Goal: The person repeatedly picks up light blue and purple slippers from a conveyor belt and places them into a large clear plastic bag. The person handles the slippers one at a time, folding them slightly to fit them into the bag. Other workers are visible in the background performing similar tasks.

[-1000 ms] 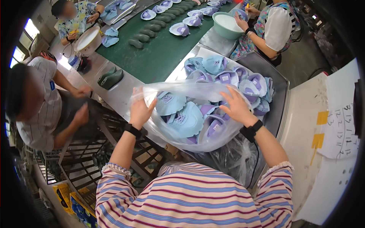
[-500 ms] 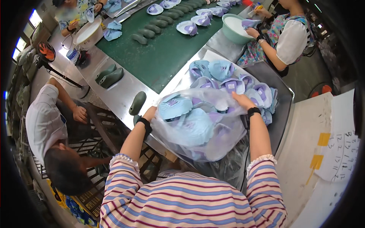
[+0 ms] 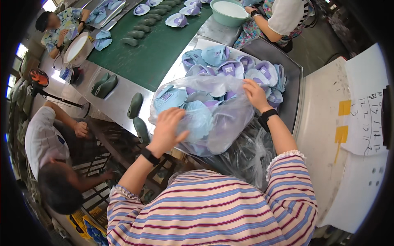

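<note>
A clear plastic bag (image 3: 232,123) full of light blue and purple shoe uppers (image 3: 197,119) lies in front of me at the table's near edge, its mouth spread wide. My right hand (image 3: 255,96) pinches the bag's rim on the far right side. Over the bag's left side, my left hand (image 3: 166,129) is loose with its fingers apart, and nothing shows in it. Just beyond the bag, more loose shoe uppers (image 3: 230,69) are heaped on the metal table. Dark green shoe lasts (image 3: 134,105) stand left of my left hand.
A green mat (image 3: 123,59) carries rows of lasts and uppers. Two basins, one pale green (image 3: 227,14) and one cream (image 3: 78,47), stand near co-workers. At lower left a person bends beside a dark rack (image 3: 92,164). A white board (image 3: 324,123) rises at right.
My left hand has let go of the bag's left rim and moved right over the bag, fingers spread. The right hand keeps its hold. The view has shifted, and the co-worker at right is further out of frame.
</note>
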`<state>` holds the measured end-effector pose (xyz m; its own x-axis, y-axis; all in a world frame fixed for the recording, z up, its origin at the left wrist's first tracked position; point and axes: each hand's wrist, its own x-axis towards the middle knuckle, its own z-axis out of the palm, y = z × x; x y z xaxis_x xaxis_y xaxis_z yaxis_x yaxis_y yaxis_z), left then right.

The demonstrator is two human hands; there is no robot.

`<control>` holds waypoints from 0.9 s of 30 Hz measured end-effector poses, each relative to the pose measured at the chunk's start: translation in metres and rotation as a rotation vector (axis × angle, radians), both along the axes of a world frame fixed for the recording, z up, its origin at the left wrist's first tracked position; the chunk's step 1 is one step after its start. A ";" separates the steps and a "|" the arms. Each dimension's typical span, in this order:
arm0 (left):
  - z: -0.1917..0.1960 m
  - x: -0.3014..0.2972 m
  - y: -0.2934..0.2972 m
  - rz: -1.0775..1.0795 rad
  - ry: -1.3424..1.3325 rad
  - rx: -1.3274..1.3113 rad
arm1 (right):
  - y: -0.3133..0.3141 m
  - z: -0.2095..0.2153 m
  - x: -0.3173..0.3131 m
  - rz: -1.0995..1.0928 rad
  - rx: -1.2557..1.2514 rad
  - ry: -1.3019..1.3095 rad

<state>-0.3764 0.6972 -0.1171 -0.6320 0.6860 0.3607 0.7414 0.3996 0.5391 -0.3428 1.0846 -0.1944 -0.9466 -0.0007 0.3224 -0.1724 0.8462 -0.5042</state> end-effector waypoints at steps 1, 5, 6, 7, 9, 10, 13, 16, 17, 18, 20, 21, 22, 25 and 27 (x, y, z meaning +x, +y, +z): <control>0.000 0.004 0.007 -0.027 -0.018 -0.072 | -0.005 0.006 0.004 0.035 0.060 0.099; -0.026 0.006 -0.003 -0.105 -0.076 -0.314 | -0.006 0.005 0.027 -0.057 -0.045 0.081; -0.028 0.006 -0.005 -0.079 -0.061 -0.280 | -0.007 0.004 0.027 -0.129 -0.115 0.013; -0.030 0.010 -0.005 -0.053 -0.055 -0.241 | -0.007 0.006 0.030 -0.200 -0.180 -0.066; -0.029 0.020 -0.006 -0.032 -0.044 -0.125 | -0.010 0.002 0.031 -0.272 -0.217 -0.183; -0.021 0.022 -0.004 -0.045 -0.033 -0.048 | -0.013 0.000 0.028 -0.281 -0.191 -0.214; -0.004 0.039 -0.015 -0.128 -0.029 0.113 | -0.019 0.007 0.023 -0.194 -0.168 -0.358; -0.010 0.073 -0.037 -0.538 -0.057 -0.154 | -0.023 0.021 0.031 -0.028 -0.077 -0.469; -0.034 0.083 -0.049 -0.533 -0.074 -0.238 | -0.023 0.023 0.033 0.040 -0.036 -0.488; -0.064 0.084 -0.061 -0.533 -0.089 -0.321 | -0.024 0.023 0.035 0.032 -0.016 -0.485; -0.090 0.062 -0.080 -0.391 -0.380 -0.609 | -0.028 0.020 0.038 0.012 0.016 -0.478; -0.128 0.050 -0.099 -0.195 -0.449 -0.895 | -0.036 0.023 0.036 -0.017 0.005 -0.468; -0.129 0.042 -0.098 -0.127 -0.327 -0.755 | -0.035 0.021 0.036 -0.005 0.002 -0.464; -0.104 0.039 -0.089 -0.029 -0.106 -0.401 | -0.029 0.021 0.044 0.023 0.009 -0.444; -0.016 0.032 -0.069 0.196 -0.306 -0.393 | -0.037 0.040 0.055 -0.052 -0.098 -0.347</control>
